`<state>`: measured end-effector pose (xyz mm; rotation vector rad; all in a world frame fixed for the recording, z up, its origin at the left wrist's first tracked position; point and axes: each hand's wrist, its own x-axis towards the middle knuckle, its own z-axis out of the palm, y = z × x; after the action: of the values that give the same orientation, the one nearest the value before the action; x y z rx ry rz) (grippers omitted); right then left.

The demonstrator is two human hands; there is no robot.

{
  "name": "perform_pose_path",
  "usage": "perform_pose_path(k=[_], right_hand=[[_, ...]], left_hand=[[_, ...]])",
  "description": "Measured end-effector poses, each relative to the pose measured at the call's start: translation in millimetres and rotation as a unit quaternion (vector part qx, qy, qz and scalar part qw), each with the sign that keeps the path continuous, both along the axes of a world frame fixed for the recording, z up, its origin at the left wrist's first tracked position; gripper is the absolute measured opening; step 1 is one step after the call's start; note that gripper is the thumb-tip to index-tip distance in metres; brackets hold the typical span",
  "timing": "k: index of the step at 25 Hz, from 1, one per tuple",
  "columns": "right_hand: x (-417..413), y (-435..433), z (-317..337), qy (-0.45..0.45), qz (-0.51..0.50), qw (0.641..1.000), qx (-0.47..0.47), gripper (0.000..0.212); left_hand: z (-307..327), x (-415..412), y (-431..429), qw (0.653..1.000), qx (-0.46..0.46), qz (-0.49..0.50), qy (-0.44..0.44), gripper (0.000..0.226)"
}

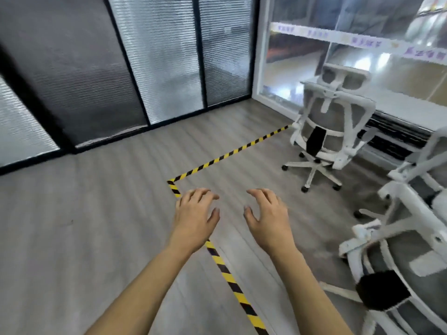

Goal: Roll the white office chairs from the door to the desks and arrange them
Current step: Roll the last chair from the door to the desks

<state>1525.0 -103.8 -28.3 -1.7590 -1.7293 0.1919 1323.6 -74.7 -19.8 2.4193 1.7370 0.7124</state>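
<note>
Head view, and both arms are out in front, palms down over the floor. The left hand (pixel 196 213) has its fingers loosely curled and holds nothing. The right hand (pixel 268 213) is the same, fingers spread and bent, thumb out, nothing in it. The two hands sit side by side, near each other but apart, and neither touches a chair.

Over on the right stands the far white chair (pixel 331 126), upright on its star base. Its long axis runs straight up from the castors through the mesh back to the headrest. Its back is turned to the camera, so the seat faces the glass wall (pixel 302 56) behind it. There is a black patch low on the backrest.

Down at the lower right is the near white chair (pixel 399 262), well right of the right hand. It is also seen from behind, with grey mesh, a white frame and a black patch low down. It looks tilted at the edge of the wide lens. More white frame shows above it, and I cannot tell whether that is a further chair.

Yellow-and-black hazard tape (pixel 227 154) runs up the grey wood-look floor (pixel 96 238), passes under the left wrist and turns a corner just beside the left hand. From there it heads right to the far chair's base. Both chairs stand on the right side of it. Black-framed partition panels (pixel 157 56) with ribbed blinds close off the back.
</note>
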Motion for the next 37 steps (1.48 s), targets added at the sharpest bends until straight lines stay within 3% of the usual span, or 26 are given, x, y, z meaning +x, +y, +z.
perform_pose_path(k=[7,12,19,25,33,37], right_hand=[[-276.4,56.8,10.5,-0.006,0.182,0.983,0.026,0.040],[-490.7,71.3,13.8,0.014,0.295,0.955,0.030,0.043],[-740.7,106.8,4.7,-0.018,0.428,0.904,0.012,0.046],[-970.6,169.5,-21.0,0.018,0.526,0.850,-0.007,0.046],[-1277.1,204.6,-24.7,0.016,0.656,0.754,-0.016,0.043],[-1430.9,225.3,-32.1,0.002,0.671,0.741,-0.007,0.043]], left_hand=[[11.6,-264.1,-17.9,0.983,0.026,0.176,-0.035,0.039],[16.4,-462.8,-44.1,0.960,0.029,0.278,-0.001,0.041],[2.5,-690.4,-65.9,0.908,0.031,0.418,-0.012,0.038],[-10.8,-886.0,-34.5,0.859,0.000,0.513,-0.002,0.044],[-3.0,-1127.9,-31.1,0.767,0.001,0.641,0.006,0.044],[-18.8,-1271.4,-20.2,0.749,0.007,0.663,-0.011,0.045]])
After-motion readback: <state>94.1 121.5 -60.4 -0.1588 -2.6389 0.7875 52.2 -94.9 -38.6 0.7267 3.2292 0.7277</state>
